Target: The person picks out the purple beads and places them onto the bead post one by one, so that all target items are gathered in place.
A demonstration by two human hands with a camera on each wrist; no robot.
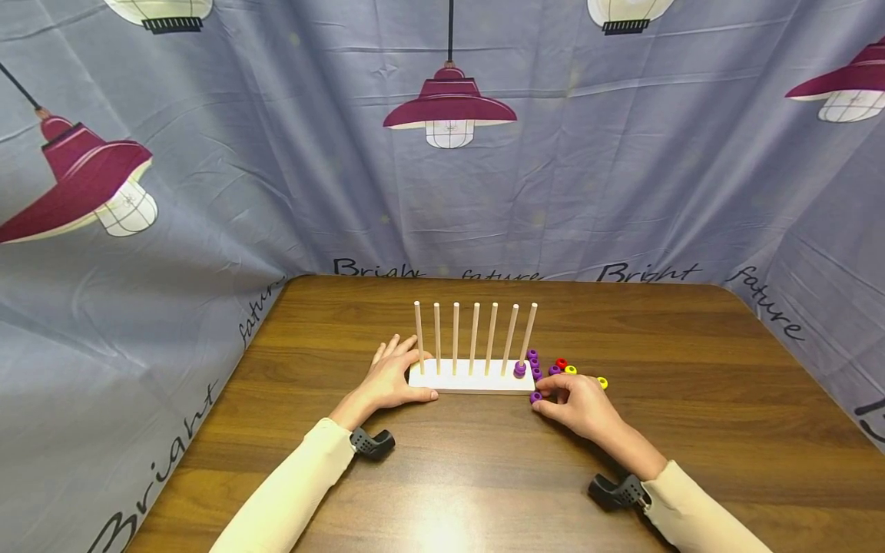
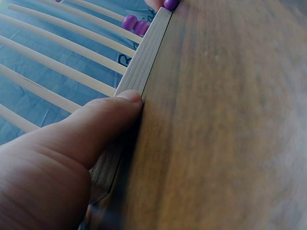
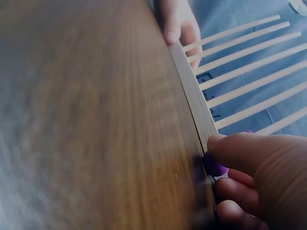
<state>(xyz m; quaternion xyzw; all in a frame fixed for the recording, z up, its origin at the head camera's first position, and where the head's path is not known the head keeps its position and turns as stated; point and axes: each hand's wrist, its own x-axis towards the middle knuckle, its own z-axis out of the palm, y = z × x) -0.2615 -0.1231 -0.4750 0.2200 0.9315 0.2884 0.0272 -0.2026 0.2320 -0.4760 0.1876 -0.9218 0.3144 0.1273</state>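
A white wooden peg board (image 1: 472,382) with a row of several upright pegs stands on the table. My left hand (image 1: 389,378) holds its left end, the thumb (image 2: 115,112) along the front edge and the other fingers behind. Two purple beads (image 1: 519,369) sit at the foot of the rightmost peg; they also show in the left wrist view. At the board's front right corner my right hand (image 1: 583,403) pinches a purple bead (image 3: 216,165) between thumb and fingers, low by the table. Part of that bead is hidden by the thumb.
Several loose purple beads (image 1: 534,362) lie along the board's right end. Beyond the right hand are a red bead (image 1: 561,362) and yellow beads (image 1: 603,382). The brown wooden table (image 1: 442,453) is backed by a hanging grey-blue cloth (image 1: 346,192) printed with lamps.
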